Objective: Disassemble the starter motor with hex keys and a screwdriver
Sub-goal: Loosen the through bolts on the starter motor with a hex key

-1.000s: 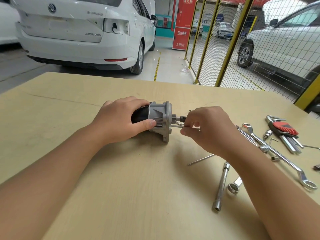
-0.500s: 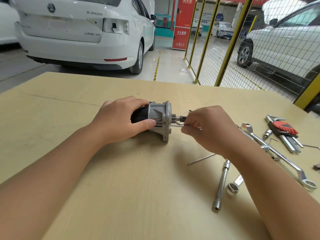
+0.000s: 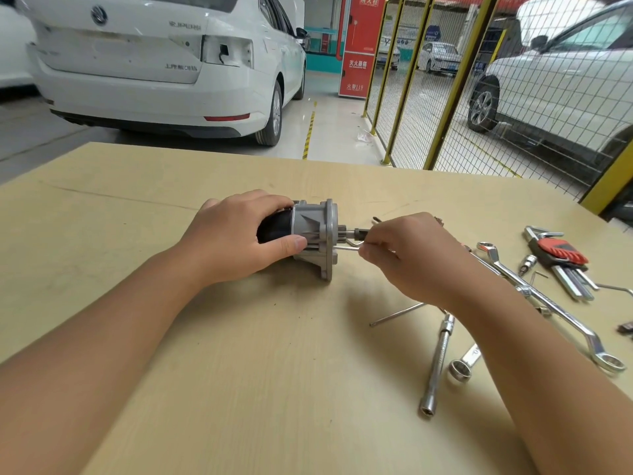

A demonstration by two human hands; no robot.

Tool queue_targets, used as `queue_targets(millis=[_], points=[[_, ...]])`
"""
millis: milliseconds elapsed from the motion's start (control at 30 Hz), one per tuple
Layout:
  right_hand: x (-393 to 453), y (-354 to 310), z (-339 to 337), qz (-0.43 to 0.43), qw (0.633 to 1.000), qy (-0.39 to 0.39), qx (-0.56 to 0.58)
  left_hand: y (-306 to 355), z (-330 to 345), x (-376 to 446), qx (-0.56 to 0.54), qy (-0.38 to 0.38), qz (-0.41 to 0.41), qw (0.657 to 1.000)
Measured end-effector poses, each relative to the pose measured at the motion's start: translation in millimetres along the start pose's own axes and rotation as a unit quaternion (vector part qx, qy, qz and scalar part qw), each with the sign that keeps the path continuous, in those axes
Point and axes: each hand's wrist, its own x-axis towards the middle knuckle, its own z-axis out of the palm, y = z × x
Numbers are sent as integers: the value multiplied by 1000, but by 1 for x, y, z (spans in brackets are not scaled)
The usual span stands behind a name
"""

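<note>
Both hands [image 3: 239,234] around starter motor [image 3: 313,238]

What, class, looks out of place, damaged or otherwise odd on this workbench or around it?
On the wooden table nothing stands out: the loose tools lie scattered, as expected mid-job. The one oddity is behind it: the white saloon car has an empty socket where its right tail lamp belongs, with a bare connector showing.
</note>
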Motion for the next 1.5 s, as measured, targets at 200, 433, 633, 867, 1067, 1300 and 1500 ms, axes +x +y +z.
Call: queue_targets(millis=[200, 433, 633, 867, 1067, 1300, 1500], points=[[0, -1, -3, -12, 999, 40, 31, 1, 0, 0, 0, -1, -1, 1000], [-1, -1, -4, -12, 998, 48, 40, 1, 0, 0, 2, -3, 0, 1000], [0, 1, -2, 8, 1000, -2, 4, 1, -1, 0, 1, -3, 0, 1000], [0, -1, -4, -8, 1000, 16, 23, 1, 0, 0, -2, -1, -2, 1000], [-1, -2, -6, -9, 998, 46, 36, 0, 0, 0, 0, -3, 0, 1000], [0, -1, -2, -13, 1000, -1, -13, 0, 0, 0, 0, -2, -2, 1000], [-1, -3, -4, -16, 999, 42, 21, 1, -1, 0, -1, -1, -2, 1000]])
